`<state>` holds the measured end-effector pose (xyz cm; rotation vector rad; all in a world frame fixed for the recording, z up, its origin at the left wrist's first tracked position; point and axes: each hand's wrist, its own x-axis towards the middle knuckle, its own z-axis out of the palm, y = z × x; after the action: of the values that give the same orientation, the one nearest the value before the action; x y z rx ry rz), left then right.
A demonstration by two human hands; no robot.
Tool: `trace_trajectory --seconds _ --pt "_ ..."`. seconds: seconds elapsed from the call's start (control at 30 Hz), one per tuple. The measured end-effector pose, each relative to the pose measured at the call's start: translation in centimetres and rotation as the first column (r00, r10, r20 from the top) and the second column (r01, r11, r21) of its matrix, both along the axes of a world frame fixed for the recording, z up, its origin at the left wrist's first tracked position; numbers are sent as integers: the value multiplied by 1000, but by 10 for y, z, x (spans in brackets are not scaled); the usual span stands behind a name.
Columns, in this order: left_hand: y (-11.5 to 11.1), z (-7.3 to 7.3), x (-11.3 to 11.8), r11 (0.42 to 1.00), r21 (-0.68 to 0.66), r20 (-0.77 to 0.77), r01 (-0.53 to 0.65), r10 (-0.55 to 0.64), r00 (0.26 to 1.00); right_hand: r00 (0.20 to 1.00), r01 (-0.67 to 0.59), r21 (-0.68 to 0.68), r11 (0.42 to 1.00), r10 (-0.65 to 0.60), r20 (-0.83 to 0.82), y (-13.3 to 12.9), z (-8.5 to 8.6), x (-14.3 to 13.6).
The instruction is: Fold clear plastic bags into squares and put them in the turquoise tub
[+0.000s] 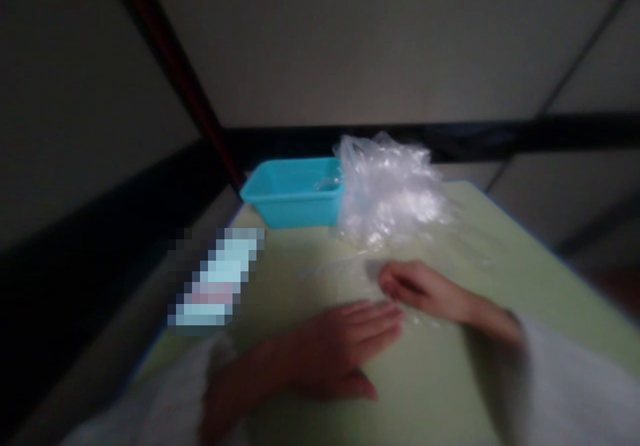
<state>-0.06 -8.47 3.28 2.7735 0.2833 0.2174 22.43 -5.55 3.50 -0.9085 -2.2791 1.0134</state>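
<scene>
My left hand (345,346) lies flat over the table, fingers stretched out together to the right and thumb apart. Just beyond its fingertips, my right hand (417,291) is closed, its fingers curled at a thin clear plastic bag (340,271). The bag lies flat on the table and is partly hidden by both hands; a crinkled bit shows below the right hand. Behind the hands a big heap of clear plastic bags (387,193) is piled up. The picture is dim and blurred, so the exact grip is hard to see.
A turquoise plastic basket (300,211) stands at the back left, touching the heap, with some clear plastic inside. A pixelated phone-like object (220,279) lies at the left edge of the light green table (520,266). Pale walls (375,46) close off the far side.
</scene>
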Motion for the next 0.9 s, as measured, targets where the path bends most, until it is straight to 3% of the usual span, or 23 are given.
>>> trace_trajectory --seconds 0.27,0.4,0.5,0.63,0.9 --pt "-2 1 -3 999 -18 -6 27 -27 1000 995 93 -1 996 -93 -41 5 -1 4" --pt "-2 5 -2 999 -6 -5 43 -43 999 975 221 181 958 -224 -4 5 0 7" --pt "1 6 -2 1000 14 -8 -5 5 1000 979 145 361 921 -186 80 4 -3 7" --pt "6 3 -4 1000 11 -26 -24 25 999 949 -6 492 870 -151 278 1 -15 2" --pt "7 3 -5 999 -37 -71 -5 2 997 892 -97 483 870 -139 430 3 -31 2"
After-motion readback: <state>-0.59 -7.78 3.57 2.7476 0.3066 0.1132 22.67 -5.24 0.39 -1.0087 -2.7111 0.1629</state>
